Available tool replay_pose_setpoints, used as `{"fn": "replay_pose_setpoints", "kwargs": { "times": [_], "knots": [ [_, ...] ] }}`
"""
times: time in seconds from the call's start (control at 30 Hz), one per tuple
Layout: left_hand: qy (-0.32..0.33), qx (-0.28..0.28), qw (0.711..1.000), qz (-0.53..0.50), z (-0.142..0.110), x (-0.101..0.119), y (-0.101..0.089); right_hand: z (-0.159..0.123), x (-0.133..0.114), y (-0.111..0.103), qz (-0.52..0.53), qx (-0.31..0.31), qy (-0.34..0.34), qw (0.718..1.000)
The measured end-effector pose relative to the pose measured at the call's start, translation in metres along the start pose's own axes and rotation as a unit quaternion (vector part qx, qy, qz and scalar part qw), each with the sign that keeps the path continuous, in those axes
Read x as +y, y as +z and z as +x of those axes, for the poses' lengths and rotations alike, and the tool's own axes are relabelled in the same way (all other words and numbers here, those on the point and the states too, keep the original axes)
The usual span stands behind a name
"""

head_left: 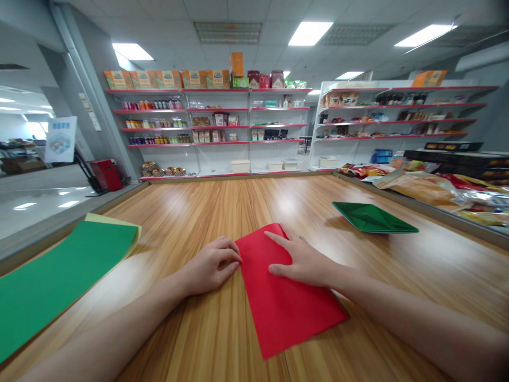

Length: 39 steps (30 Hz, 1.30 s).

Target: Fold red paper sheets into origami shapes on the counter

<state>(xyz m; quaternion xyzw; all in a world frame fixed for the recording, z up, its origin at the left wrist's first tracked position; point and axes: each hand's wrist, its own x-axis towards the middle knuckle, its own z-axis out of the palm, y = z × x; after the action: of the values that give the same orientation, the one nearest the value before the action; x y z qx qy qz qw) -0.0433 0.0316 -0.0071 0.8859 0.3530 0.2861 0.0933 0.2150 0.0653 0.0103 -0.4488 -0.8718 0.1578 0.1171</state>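
A folded sheet of red paper (286,302) lies in front of me on the wooden table (207,212). My right hand (302,260) lies flat on the sheet's upper part, fingers stretched out. My left hand (212,262) rests at the sheet's left edge, fingers curled and pressed together against that edge, pinching or pressing it. A folded green paper shape (371,217) sits on the table to the right, beyond my right hand.
A stack of green and pale yellow sheets (59,276) lies at the table's left edge. Snack bags (421,185) are piled along the right side. Store shelves with goods (214,127) stand behind the table, and a red box (105,175) sits on the floor at left.
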Motion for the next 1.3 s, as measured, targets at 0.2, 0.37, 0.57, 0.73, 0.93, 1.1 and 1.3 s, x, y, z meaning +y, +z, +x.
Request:
{"fn": "replay_pose_setpoints", "kwargs": {
  "times": [0.2, 0.37, 0.57, 0.73, 0.93, 1.1, 1.3],
  "knots": [
    [-0.005, 0.016, 0.999, 0.042, -0.001, 0.004, -0.001, 0.000, 0.002, -0.006, -0.009, -0.035, -0.026, 0.999],
    [-0.022, 0.007, 0.998, 0.051, -0.003, 0.000, 0.000, -0.001, 0.003, -0.004, -0.011, -0.032, -0.029, 0.999],
    [-0.067, 0.044, 0.993, 0.082, -0.005, -0.012, 0.000, -0.002, 0.002, -0.005, -0.020, -0.047, -0.034, 0.998],
    [-0.071, 0.040, 0.994, 0.067, -0.006, -0.014, 0.000, -0.003, 0.002, -0.005, -0.016, -0.045, -0.049, 0.998],
    [-0.072, 0.030, 0.996, 0.049, -0.007, -0.016, -0.001, -0.003, 0.001, -0.004, -0.028, -0.048, -0.055, 0.997],
    [-0.077, 0.026, 0.996, 0.047, -0.007, -0.016, -0.002, -0.003, 0.001, -0.004, -0.037, -0.046, -0.060, 0.996],
    [-0.087, 0.028, 0.995, 0.045, -0.007, -0.018, -0.001, -0.003, 0.002, -0.003, -0.033, -0.045, -0.065, 0.996]
  ]
}}
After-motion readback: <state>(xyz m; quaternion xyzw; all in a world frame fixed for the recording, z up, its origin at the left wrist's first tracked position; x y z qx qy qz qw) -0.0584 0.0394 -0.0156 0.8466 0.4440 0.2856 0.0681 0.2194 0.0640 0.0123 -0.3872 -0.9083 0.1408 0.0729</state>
